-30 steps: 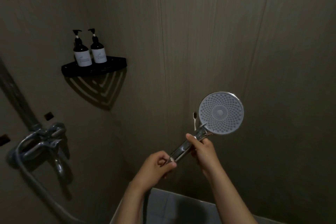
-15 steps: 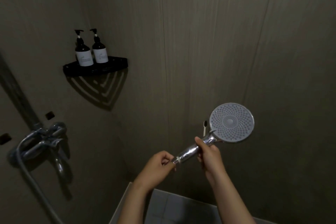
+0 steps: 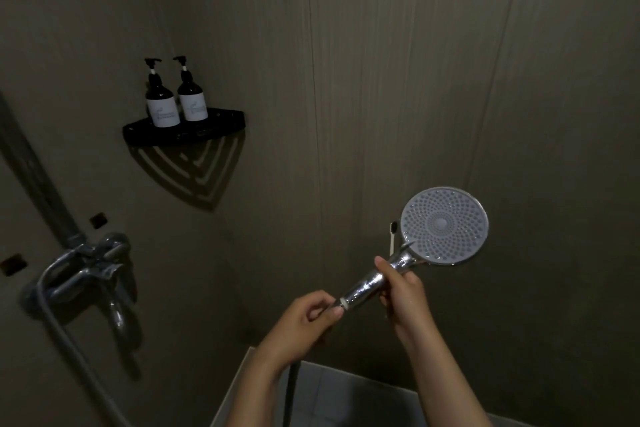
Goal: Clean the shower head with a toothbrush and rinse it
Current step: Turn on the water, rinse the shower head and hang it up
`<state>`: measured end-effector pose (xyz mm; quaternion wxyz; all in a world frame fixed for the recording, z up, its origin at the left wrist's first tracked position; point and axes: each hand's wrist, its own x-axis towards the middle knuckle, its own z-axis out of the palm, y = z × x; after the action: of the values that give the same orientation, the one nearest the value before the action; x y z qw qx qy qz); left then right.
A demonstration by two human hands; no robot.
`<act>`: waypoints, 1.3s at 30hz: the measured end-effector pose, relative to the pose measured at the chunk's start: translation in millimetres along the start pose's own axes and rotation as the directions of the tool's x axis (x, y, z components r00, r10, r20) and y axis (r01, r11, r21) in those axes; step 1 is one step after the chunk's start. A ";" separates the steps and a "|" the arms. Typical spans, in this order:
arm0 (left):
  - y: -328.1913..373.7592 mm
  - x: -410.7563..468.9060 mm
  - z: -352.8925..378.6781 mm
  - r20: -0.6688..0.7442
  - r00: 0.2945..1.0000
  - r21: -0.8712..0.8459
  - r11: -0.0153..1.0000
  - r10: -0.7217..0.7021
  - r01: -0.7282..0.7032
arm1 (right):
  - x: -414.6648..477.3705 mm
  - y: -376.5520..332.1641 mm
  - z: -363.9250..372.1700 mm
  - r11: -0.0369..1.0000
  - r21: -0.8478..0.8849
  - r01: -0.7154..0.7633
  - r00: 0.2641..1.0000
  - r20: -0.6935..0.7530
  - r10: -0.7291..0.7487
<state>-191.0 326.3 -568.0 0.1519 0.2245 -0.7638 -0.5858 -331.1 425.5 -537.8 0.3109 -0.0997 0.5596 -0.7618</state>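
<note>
A round shower head (image 3: 444,225) with a grey dotted face points toward me, low and right of centre in the head view. My right hand (image 3: 403,295) grips its chrome handle just below the head. A toothbrush (image 3: 392,236) stands upright behind the handle, its bristled tip just left of the head; it appears held in that same hand. My left hand (image 3: 308,317) pinches the hose fitting at the handle's lower end, and the hose (image 3: 290,388) drops from there.
A chrome mixer tap (image 3: 86,274) with its hose sits on the left wall. Above it a black corner shelf (image 3: 214,126) carries two pump bottles (image 3: 162,104). Dark wall panels surround the spot; a pale tiled ledge (image 3: 332,392) lies below my arms.
The shower head moved right and down, then rose slightly, and its face turned more toward me. My left hand stayed at the hose fitting.
</note>
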 end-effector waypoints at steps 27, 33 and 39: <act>6.2 7.5 9.0 -0.253 0.958 0.116 0.987 0.133 -0.107 | 7.4 1.5 -3.8 0.997 0.044 0.058 0.998 0.010 -0.059; 10.3 6.7 8.0 -0.189 0.980 0.198 0.975 -0.062 0.100 | 4.2 2.7 -3.8 0.997 0.071 0.018 1.000 -0.008 -0.017; 11.5 3.5 5.6 -0.173 0.985 0.174 0.985 0.023 0.008 | 4.4 3.9 -4.5 0.999 0.046 0.009 1.000 -0.001 -0.009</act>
<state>-198.7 331.6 -558.5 0.2000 0.2842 -0.7968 -0.4943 -335.4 425.8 -543.8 0.3094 -0.0947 0.5417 -0.7758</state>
